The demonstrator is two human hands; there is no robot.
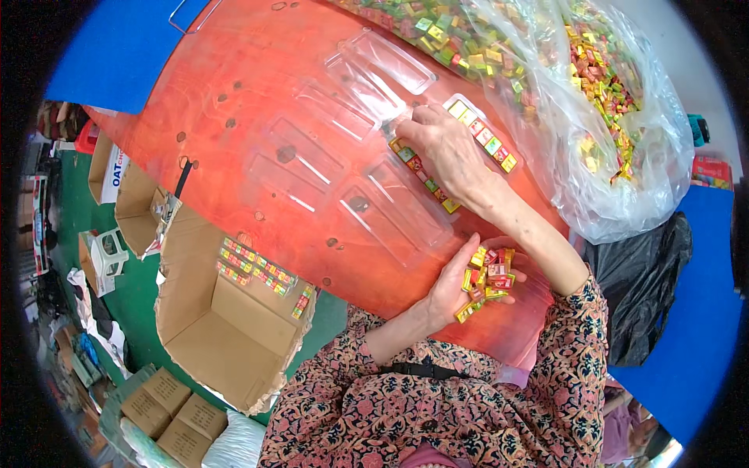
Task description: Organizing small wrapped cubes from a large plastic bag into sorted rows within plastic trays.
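Across the red table [211, 109], the right hand [441, 144] reaches over a row of small wrapped pieces [427, 181], its fingers bent and held close together at the upper end of the row; the fingertips are hidden, so I cannot tell whether they pinch a piece. That row, in red, green and yellow, runs slantwise down to the right from under the hand. A second row [484, 136] lies just beyond, set in a clear tray, with the knuckles near its upper part. Nearer the body, the left hand [460, 288] is turned palm up and cupped, the thumb set apart from the fingers, with a loose heap [489, 282] of the same pieces resting in the palm. To the left of the right hand, several clear trays [292, 160] are spread over the table, some side by side and some overlapping, with bright reflections along their edges. At the upper right, a big plastic bag [530, 117] holds a mass of pieces [612, 86], and more show through clear plastic along the far edge of the table. Down to the left, an open carton [234, 351] stands with filled rows [253, 265] lying against its inner side. Farther left are a white stool [109, 251] on the green floor [140, 312] and brown boxes [183, 413]; a black bag [644, 288] sits at the right.
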